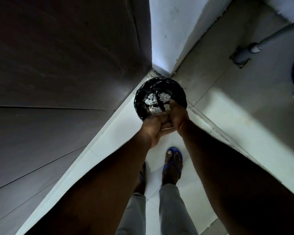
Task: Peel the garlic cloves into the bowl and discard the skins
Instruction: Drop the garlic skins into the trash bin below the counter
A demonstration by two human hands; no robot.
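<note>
Discarding: your cupped left hand [154, 127] and right hand [176, 114] sit pressed together over the round black-lined bin [141, 99] | white papery skins [152, 99] directly below | grip contents: cannot tell.

Person stands over round bin [160, 98] lined with black bag, set in floor corner beside dark cabinet [61, 65]. Left hand [154, 127] and right hand [176, 111] pressed together above bin's near rim. White garlic skins [153, 100] lie inside. Blue sandal [173, 160] on tiled floor [227, 106].
</note>
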